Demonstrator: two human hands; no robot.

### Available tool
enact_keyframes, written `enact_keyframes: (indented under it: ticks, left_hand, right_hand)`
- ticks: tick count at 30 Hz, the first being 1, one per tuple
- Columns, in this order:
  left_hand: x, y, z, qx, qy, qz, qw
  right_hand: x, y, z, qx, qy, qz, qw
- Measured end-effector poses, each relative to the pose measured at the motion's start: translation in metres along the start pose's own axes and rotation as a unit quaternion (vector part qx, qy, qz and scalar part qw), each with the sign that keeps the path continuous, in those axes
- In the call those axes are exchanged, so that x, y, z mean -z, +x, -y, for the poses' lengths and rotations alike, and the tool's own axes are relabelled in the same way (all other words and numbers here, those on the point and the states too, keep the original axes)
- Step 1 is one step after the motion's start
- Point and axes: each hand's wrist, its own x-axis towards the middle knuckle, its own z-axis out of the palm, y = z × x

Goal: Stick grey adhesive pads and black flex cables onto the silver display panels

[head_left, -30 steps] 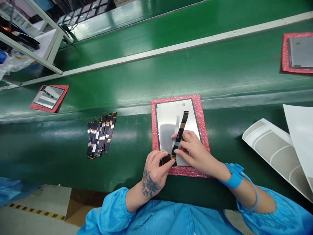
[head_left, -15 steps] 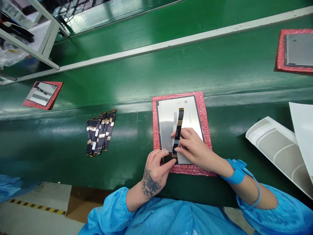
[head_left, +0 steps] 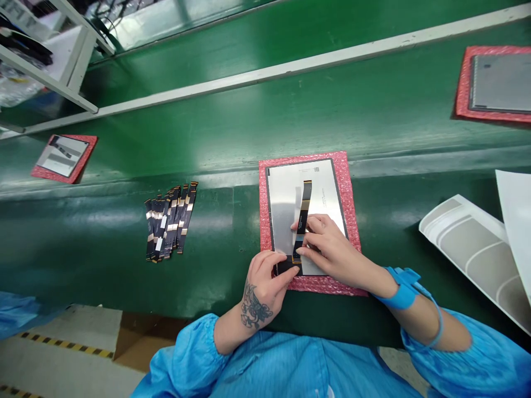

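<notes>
- Flex cable: a narrow black ribbon with gold-coloured bands and a pale blue strip near its lower part. It lies lengthwise on the display panel, nearly upright in view, and ends at the bottom in a short black piece turned toward the person's left.
- Display panel: a thin rectangular panel with a dark border and a pale silvery face that shines. A small printed code label sits near its top edge, and the cable lies over its middle and lower part.
- Pad: pink bubble wrap under the panel, showing on all sides.
- Right hand: held narrow, thumb and fingers closed on the cable's lower stretch, pressing it against the panel. A blue wrist strap circles the wrist.
- Left hand: fingers lie over the short black end of the cable at the panel's lower edge. A tattoo marks the back of the wrist, and a blue sleeve gathers at the forearm.
- Green table: carries a loose pile of matching cables left of the pad, with two more panels on pink pads further along and to the far left.
- Curled printed film: lies at the right, with a white sheet over it.
</notes>
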Motion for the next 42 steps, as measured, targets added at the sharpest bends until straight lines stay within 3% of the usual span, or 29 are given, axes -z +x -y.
enact_keyframes:
  ticks: [34, 42]
  left_hand:
    - [-0.0004, 0.0018, -0.0009, -0.015, -0.004, -0.011, 1.0]
    - [-0.0019, -0.0042, -0.0037, -0.046, 0.098, 0.0, 0.994]
  right_hand:
    - [0.0006, 0.0001, 0.0021, -0.004, -0.004, 0.005, 1.0]
    - [-0.001, -0.0003, 0.0002, 0.004, -0.019, 0.007, 1.0]
